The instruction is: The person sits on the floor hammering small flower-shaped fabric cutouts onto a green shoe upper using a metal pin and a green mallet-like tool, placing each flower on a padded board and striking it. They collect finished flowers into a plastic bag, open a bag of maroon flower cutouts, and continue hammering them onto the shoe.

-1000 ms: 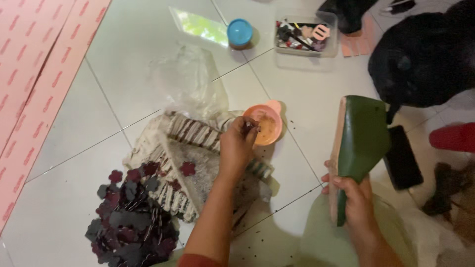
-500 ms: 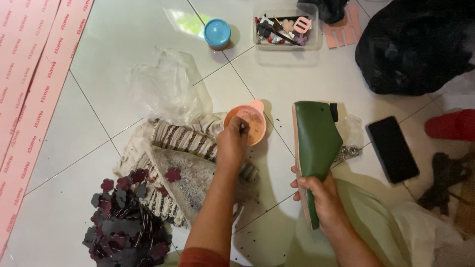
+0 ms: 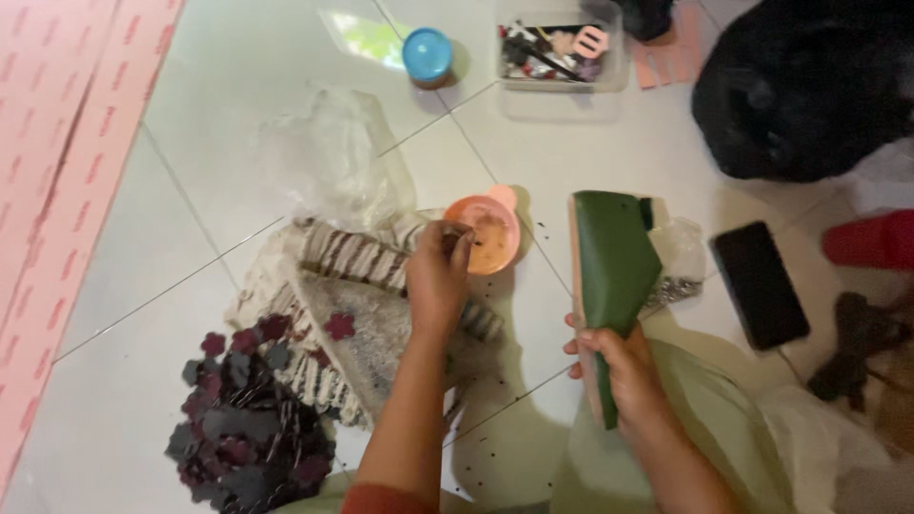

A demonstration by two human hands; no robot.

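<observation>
Over the orange dish (image 3: 490,233), left hand (image 3: 436,276) pinches something small; right hand (image 3: 624,366) grips green piece (image 3: 614,266).

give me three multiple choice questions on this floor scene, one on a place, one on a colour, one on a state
1. Where is the small orange bowl?
A. on the pink sheets
B. on the tile just past the striped cloth
C. inside the clear box

2. What colour is the folded piece in the right hand?
A. green
B. yellow
C. white

3. What is the left hand doing?
A. lying flat on the floor
B. holding the phone
C. reaching with pinched fingers at the bowl's rim

Answers:
1 B, the bowl sits on white tile beside the striped cloth.
2 A, the folded piece is dark green with a pale edge.
3 C, the fingertips are bunched at the bowl's near rim; whether they hold anything is too small to tell.
</observation>
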